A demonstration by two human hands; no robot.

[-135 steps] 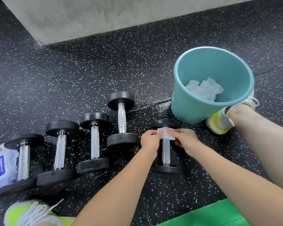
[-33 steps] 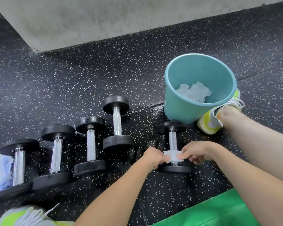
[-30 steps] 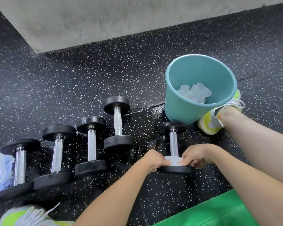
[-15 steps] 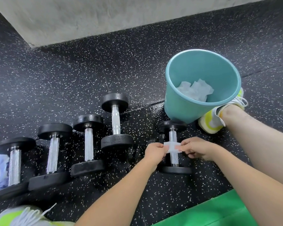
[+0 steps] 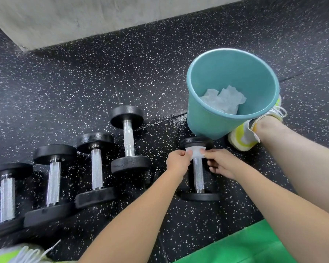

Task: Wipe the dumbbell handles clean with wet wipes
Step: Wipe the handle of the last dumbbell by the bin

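Wipe at far end of the lone dumbbell's handle, centre-right of frame.
Left hand (image 5: pixel 178 161) and right hand (image 5: pixel 221 164) each pinch an end of the wipe (image 5: pixel 195 152), draped over the dumbbell (image 5: pixel 198 172) handle just under its far plate. Bin (image 5: pixel 203 118) behind holds used wipes (image 5: pixel 223 100). No legible writing.

One view only, worn on the head, looking steeply down and forward at the floor (image 5: pixel 68 88) from close above. Both forearms enter from the bottom edge and reach toward frame centre. A grey wall (image 5: pixel 84 18) crosses the top. The wide lens bends the edges. A green mat (image 5: pixel 245 247) fills the lower right.
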